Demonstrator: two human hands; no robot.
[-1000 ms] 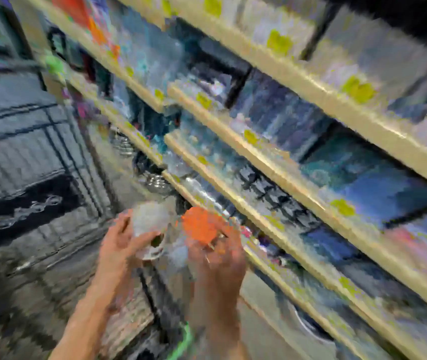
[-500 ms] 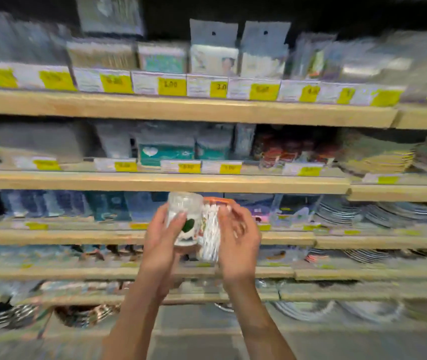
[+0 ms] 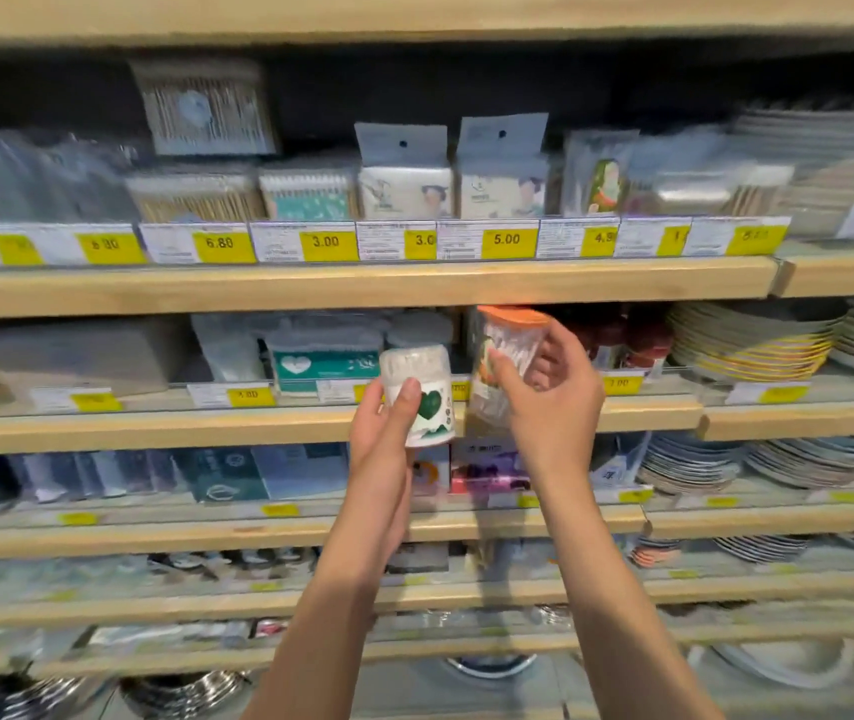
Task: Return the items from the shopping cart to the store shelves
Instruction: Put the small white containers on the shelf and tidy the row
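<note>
My left hand [image 3: 385, 423] grips a small white round tub [image 3: 422, 387] with a green heart label, held upright in front of a wooden shelf edge [image 3: 206, 426]. Just right of it, my right hand [image 3: 549, 402] holds a clear jar of cotton swabs with an orange lid [image 3: 508, 345], tilted slightly, its top level with the opening of that shelf. The two containers are close but apart. Behind them on the shelf sit a teal heart-marked box [image 3: 326, 363] and similar clear tubs [image 3: 417, 330].
Several wooden shelves run across the view with yellow price tags [image 3: 326, 244]. Packs of cotton swabs [image 3: 404, 184] fill the shelf above. Red-lidded jars [image 3: 632, 340] stand right of the orange-lidded jar. Stacks of plates [image 3: 752, 340] fill the right side. Metal bowls [image 3: 180, 691] lie at the bottom.
The view swung from along the aisle to face the shelves. Both hands rose with their containers from a lower shelf level, and the two containers moved apart.
</note>
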